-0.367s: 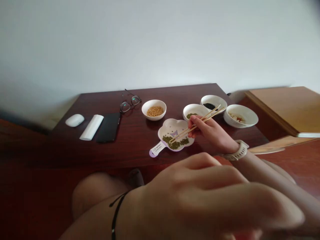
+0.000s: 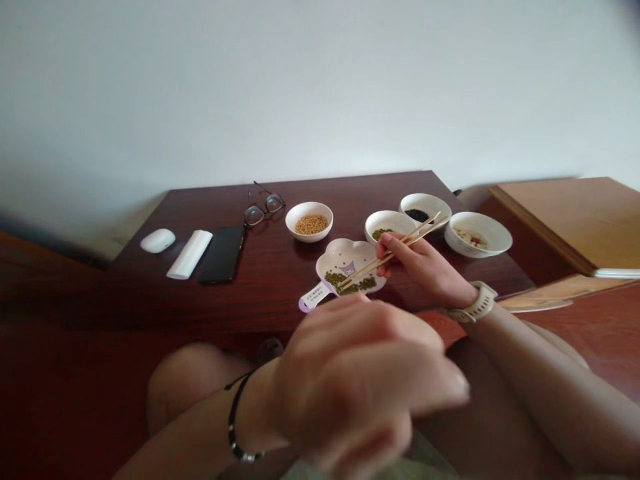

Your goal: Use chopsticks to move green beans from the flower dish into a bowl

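Note:
My right hand [image 2: 419,265] grips a pair of wooden chopsticks [image 2: 367,268]. Their tips reach down among the green beans [image 2: 367,284], probably mung beans, in a flower-shaped white dish [image 2: 340,252] with a purple edge and a handle. Behind that hand, a white bowl [image 2: 387,219] also holds green beans. Close to the camera, my left hand [image 2: 360,373] hangs in front of the table's near edge, slightly blurred, with its fingers curled in. I see nothing in it, and it covers part of the dish's near side.
On the dark table [image 2: 270,267] stand a bowl of yellow beans [image 2: 309,221], a bowl of black beans [image 2: 423,203] and a bowl with pale pieces [image 2: 483,233]. Glasses [image 2: 265,210], a phone [image 2: 223,255], a white case [image 2: 190,255] and a white rounded object [image 2: 158,241] lie left.
My left hand has drawn back to the left, its fingers more curled, uncovering my lap. The chopsticks' tips stay among the beans, shifted only slightly. The view has moved a little.

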Tool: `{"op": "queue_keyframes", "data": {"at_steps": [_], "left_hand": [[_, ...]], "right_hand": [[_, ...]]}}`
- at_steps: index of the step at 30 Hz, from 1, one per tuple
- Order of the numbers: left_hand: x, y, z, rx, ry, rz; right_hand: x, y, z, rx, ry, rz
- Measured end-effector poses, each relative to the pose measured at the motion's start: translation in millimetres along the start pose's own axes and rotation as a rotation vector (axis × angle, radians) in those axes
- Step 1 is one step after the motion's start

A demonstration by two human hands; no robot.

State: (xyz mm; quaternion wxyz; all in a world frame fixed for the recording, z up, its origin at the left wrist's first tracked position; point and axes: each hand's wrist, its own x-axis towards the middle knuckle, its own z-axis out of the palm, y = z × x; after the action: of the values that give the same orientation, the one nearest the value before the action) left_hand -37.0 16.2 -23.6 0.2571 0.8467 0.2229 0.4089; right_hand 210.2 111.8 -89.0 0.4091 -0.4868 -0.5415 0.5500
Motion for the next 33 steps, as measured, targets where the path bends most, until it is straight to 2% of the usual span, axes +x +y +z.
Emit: {"op": "queue_keyframes", "data": {"at_steps": [2, 3, 7, 10, 13, 16, 23, 33], "left_hand": [[0, -31, 5, -0.015, 0.133, 0.028], [-1, -48, 6, 0.036, 0.155, -0.014], [-15, -117, 2, 0.211, 0.106, -0.233], [-29, -146, -2, 0.251, 0.130, -0.390], [-39, -154, -3, 0.221, 0.135, -0.518], [-45, -150, -2, 0.145, 0.080, -0.567], [-44, -146, 0, 0.240, -0.139, -0.549], [-46, -150, -1, 0.232, -0.166, -0.544]], "right_hand": [[-1, 2, -2, -0.011, -0.022, -0.012], [-1, 3, -3, -0.020, -0.031, -0.016], [-2, 7, -7, -0.039, -0.039, -0.030], [-1, 8, -11, -0.025, -0.013, -0.025], [0, 8, -14, -0.007, 0.003, 0.001], [1, 7, -15, -0.003, 0.000, 0.015], [4, 15, -8, -0.004, -0.027, 0.000], [7, 22, -1, 0.002, 0.078, -0.048]]}}
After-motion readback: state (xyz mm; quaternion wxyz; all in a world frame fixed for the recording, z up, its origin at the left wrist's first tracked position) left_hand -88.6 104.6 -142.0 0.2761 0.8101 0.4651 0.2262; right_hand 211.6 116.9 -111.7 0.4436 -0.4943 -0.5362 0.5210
